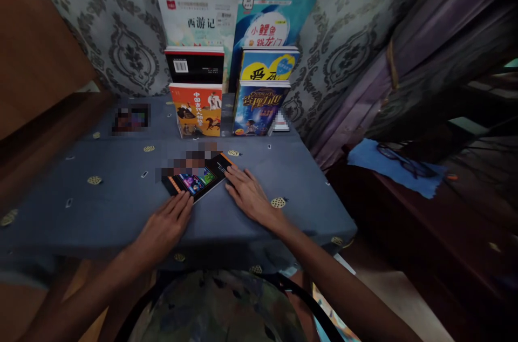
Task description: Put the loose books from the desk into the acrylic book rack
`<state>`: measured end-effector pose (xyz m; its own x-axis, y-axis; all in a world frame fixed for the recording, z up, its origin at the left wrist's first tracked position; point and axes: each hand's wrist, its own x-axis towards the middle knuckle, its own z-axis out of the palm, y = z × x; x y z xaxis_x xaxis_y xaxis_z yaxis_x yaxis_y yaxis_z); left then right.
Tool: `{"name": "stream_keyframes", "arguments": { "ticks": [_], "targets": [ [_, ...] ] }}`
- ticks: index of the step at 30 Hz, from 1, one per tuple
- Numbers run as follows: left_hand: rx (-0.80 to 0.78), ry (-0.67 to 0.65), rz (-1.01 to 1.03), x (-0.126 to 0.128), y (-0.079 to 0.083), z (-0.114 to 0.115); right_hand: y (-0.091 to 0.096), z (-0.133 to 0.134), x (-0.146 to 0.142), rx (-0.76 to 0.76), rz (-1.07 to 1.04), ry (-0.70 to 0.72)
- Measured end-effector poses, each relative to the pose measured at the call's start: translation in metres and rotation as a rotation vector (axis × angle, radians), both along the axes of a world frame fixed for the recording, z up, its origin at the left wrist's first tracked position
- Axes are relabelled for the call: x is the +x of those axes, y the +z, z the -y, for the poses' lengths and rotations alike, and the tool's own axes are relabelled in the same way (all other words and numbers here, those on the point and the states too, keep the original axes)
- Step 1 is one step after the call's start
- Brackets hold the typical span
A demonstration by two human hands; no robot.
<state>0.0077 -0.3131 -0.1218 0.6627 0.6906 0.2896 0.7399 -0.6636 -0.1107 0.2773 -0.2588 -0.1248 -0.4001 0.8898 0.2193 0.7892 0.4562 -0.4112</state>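
A black book [216, 165] with an orange edge and a colourful picture on its cover lies at an angle on the cloth-covered table. Part of its far side is blurred out. My left hand [169, 219] rests with fingers stretched over the book's near left edge. On the opposite side, my right hand [251, 195] lies flat, its fingertips touching the right edge of the cover. Neither hand is wrapped round the book.
Behind it stand upright books in tiers, among them an orange book [198, 110] and a blue book [259, 110]. A pixelated item [130, 118] lies at the back left. Glasses [407, 161] rest on a blue cloth [366, 154] on dark furniture at the right.
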Motion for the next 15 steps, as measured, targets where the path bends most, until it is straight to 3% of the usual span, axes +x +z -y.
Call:
{"name": "stream_keyframes", "arguments": {
  "ticks": [3,8,11,15],
  "targets": [
    [-0.083,0.045,0.032,-0.007,0.018,-0.004,-0.001,0.000,-0.001,-0.003,0.004,0.008],
    [-0.189,0.289,0.069,0.007,0.049,-0.069,-0.002,0.002,-0.002,0.004,0.014,0.015],
    [-0.277,0.396,0.053,0.019,0.053,-0.104,-0.001,0.004,-0.004,0.014,0.022,-0.004],
    [-0.358,0.424,0.084,0.022,0.049,-0.127,0.000,0.003,-0.005,0.053,0.007,-0.042]
  ]
}}
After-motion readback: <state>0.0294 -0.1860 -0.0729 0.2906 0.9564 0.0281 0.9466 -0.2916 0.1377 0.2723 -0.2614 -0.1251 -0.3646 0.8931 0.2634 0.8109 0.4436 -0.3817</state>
